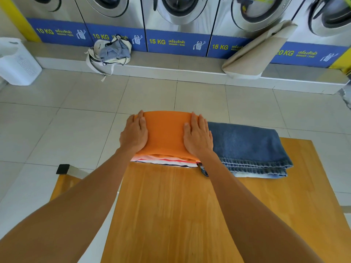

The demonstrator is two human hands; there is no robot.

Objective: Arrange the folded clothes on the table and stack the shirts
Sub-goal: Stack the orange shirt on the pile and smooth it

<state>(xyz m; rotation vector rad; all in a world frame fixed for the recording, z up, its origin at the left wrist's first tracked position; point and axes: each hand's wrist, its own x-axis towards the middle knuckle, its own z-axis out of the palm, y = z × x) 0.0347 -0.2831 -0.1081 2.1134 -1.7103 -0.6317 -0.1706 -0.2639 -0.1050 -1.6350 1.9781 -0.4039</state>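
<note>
We press both palms flat on a folded orange shirt (167, 133) at the far edge of a wooden table (171, 215), the left hand (133, 134) on its left side and the right hand (197, 136) on its right, fingers spread and extended, grasping nothing. The orange shirt tops a small stack; beneath it we see the edge of a striped shirt (165, 161) in white, red and dark bands. The step in hand looks to us like settling and squaring the shirt pile, and the task appears well along. Folded jeans (248, 147) lie just beside the stack on its right, touching or nearly so; we cannot tell which. The next move, we judge, calls for lifting the hands straight up so the layers do not slide, then truing the edges against the jeans. The table's near half is bare, glossy wood. Beyond it lies a pale tiled floor (76, 118), a row of front-loading washing machines (176, 14) with blue capacity labels, a white laundry basket (18, 61) at left, a cloth bag of clothes (109, 53) on the step, and a beige bag (258, 52) leaning against a machine.
</note>
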